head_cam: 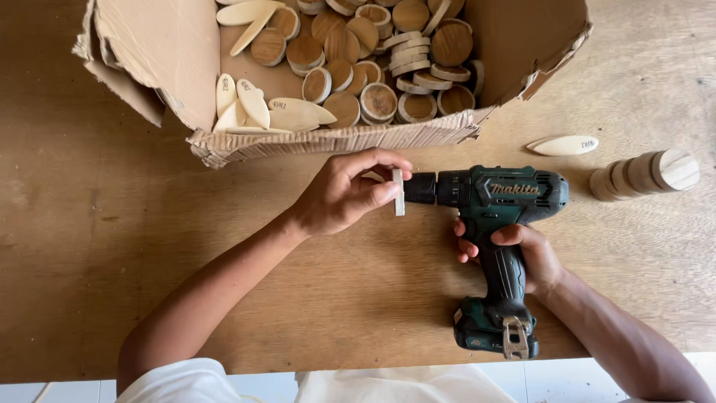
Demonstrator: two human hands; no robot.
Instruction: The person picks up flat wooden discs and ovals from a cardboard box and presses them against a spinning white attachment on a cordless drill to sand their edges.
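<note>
My left hand (344,194) pinches a thin wooden disc (398,192) on edge against the nose of the green cordless drill (488,224), just above the bench (89,224). My right hand (522,254) is clenched around the drill's grip. A torn cardboard box (171,52) of wooden rounds sits beyond, and a stack of discs (645,174) lies to the right.

Matt wooden disc (398,192), glossy plastic drill (498,224), rough torn cardboard box (328,140), smooth wooden table (89,246).
</note>
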